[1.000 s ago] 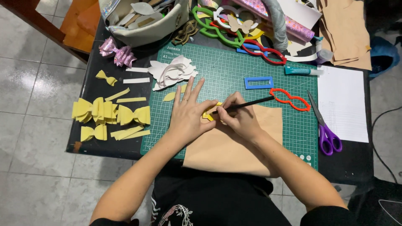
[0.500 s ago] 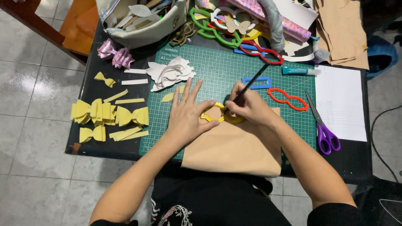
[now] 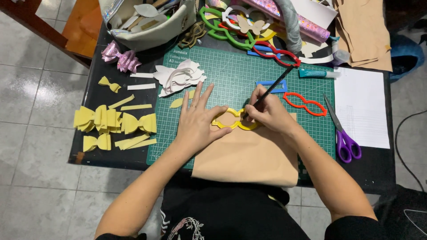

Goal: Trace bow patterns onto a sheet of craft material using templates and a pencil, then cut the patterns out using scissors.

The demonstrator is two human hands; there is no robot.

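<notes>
Centrally, left hand (image 3: 195, 122), fingers spread, presses a yellow plastic bow-shaped stencil (image 3: 235, 120) onto tan sheet (image 3: 249, 155); right hand (image 3: 267, 113) grips a black pencil (image 3: 269, 91).

A green cutting mat (image 3: 231, 75) ruled with a fine pale grid covers the middle of the black table (image 3: 89, 95), and a plain tan sheet (image 3: 249, 155) lies over its lower part with a yellow bow-shaped stencil (image 3: 233, 120) on the sheet's upper edge. At centre left sit yellow bows (image 3: 111, 120) and strips, with white cut-outs (image 3: 180, 78) and a shiny pink bow (image 3: 120, 58) above them. On the right are a red stencil (image 3: 305, 103), a blue frame (image 3: 272, 86), purple-handled scissors (image 3: 344, 142) and white paper (image 3: 361, 106).
</notes>
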